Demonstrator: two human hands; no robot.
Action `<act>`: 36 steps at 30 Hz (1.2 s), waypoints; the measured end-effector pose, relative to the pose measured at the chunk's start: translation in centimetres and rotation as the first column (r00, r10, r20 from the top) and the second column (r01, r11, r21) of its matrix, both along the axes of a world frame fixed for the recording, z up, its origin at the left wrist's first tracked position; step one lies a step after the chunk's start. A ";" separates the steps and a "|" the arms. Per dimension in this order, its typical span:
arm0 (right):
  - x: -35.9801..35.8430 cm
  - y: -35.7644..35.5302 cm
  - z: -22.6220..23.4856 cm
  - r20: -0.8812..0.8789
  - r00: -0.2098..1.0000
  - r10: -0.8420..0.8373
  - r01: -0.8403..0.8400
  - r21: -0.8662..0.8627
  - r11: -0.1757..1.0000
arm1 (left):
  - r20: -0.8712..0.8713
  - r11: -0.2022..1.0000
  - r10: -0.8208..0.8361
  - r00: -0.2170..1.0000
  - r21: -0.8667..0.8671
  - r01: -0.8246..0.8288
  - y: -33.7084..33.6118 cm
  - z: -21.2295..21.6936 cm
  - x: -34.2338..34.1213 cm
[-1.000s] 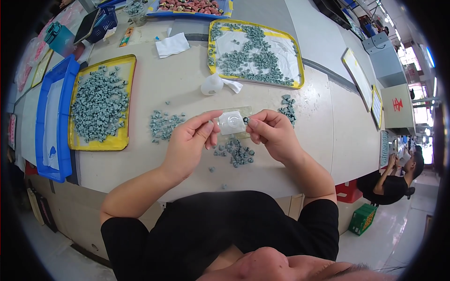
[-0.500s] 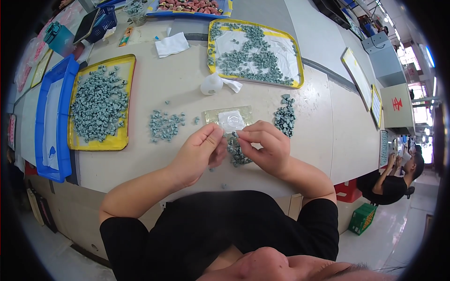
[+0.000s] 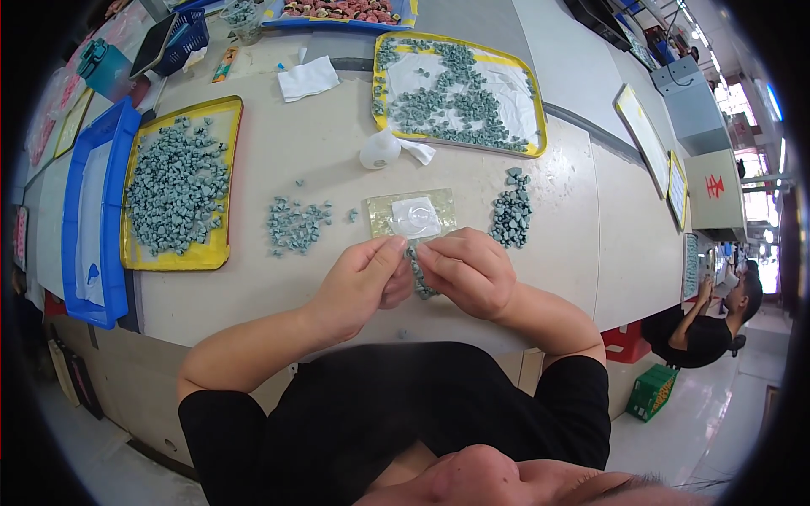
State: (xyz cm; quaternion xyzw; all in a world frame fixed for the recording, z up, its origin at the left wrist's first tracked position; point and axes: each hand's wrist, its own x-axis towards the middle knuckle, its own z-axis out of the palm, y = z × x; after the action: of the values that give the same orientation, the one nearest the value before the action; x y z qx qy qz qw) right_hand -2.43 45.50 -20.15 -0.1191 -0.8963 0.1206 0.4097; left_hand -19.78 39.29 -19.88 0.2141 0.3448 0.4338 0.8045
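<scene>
fingers (image 3: 403, 253) of the left hand (image 3: 363, 282) and right hand (image 3: 468, 270) press together, pinching a small cluster of grey-green pieces (image 3: 419, 271) low over the beige surface (image 3: 321, 152). a second ago both hands held the clear packet (image 3: 412, 216) up; now it lies flat just beyond them. behind sit two yellow trays (image 3: 221, 110) of pieces, a white sign with a red mark (image 3: 714, 187) far right.

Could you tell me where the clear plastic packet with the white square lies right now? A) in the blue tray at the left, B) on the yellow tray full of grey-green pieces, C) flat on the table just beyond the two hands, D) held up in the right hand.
C: the clear packet lies flat on the table, just beyond the left hand and right hand, which meet over a small heap of grey-green pieces.
</scene>
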 end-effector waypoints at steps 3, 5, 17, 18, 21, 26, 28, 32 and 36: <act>-0.1 -0.2 0.0 0.003 1.000 0.011 -0.011 0.013 1.000 | -0.016 0.999 0.016 1.000 0.036 -0.015 -0.2 -0.1 0.0; 0.0 -0.3 -0.2 0.021 1.000 0.010 -0.011 0.046 0.999 | -0.096 0.996 0.039 0.995 0.081 -0.031 -0.5 -0.1 0.1; -0.9 -1.2 0.9 -0.033 0.999 -0.012 0.017 0.144 0.989 | -0.152 0.957 0.188 0.970 0.249 -0.147 -1.8 -0.1 0.4; -1.0 -1.1 1.3 -0.028 0.999 -0.021 0.025 0.157 0.987 | -0.153 0.954 0.195 0.969 0.257 -0.151 -1.7 0.2 0.4; -1.0 -1.4 2.7 -0.024 0.998 -0.051 0.055 0.203 0.978 | -0.183 0.941 0.229 0.956 0.292 -0.169 -2.0 1.5 0.8; -1.0 -2.6 4.9 -0.048 0.999 -0.017 0.025 0.185 0.982 | -0.371 0.900 0.344 0.863 0.391 -0.190 -3.5 4.4 1.6; -0.9 -3.6 6.0 -0.048 0.999 -0.012 0.021 0.177 0.984 | -0.414 0.876 0.386 0.824 0.444 -0.187 -4.4 5.1 1.9; -0.4 -6.1 8.6 -0.094 0.995 -0.030 0.038 0.084 0.996 | -0.461 0.792 0.504 0.730 0.585 -0.177 -5.9 7.8 2.3; -0.6 -7.9 10.3 -0.183 0.976 -0.116 0.095 -0.117 0.989 | -0.541 0.724 0.571 0.617 0.686 -0.069 -7.3 9.7 2.4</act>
State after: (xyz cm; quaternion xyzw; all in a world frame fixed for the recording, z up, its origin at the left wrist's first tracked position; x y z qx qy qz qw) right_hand -2.98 37.64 -9.83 -0.1764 -0.8380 0.1573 0.4919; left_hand -17.36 32.03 -10.18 0.5415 0.5093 0.5435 0.3897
